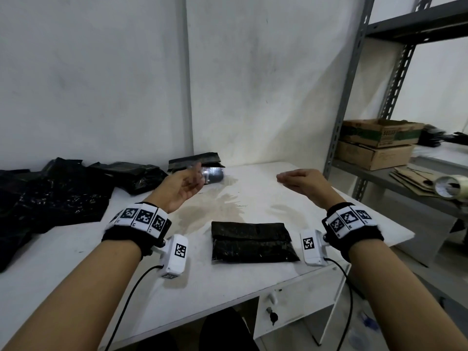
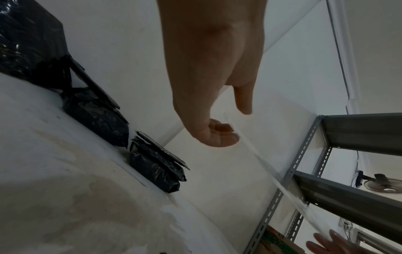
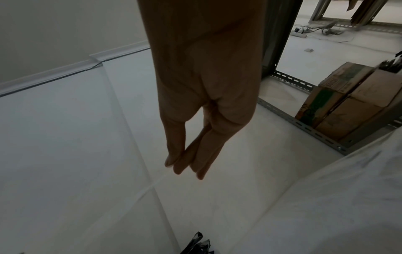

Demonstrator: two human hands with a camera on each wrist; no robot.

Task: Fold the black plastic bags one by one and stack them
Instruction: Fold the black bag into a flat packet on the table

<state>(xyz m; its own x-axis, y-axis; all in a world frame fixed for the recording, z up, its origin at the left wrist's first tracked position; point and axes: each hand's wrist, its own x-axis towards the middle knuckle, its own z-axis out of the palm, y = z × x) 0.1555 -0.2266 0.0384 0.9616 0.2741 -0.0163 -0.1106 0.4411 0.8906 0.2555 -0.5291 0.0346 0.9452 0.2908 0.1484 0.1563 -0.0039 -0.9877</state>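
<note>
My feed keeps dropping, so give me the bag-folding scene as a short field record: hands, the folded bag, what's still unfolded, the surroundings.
left hand: raised above the table, palm up, fingers loosely curled, holding nothing
right hand: raised, palm down, fingers relaxed, holding nothing
folded bag: flat near the front edge, between the wrists, untouched
folded stack: at the back against the wall
unfolded bags: loose heap on the table's left side
table: white, stained in the middle
shelf: right of the table, holds cardboard boxes
</note>
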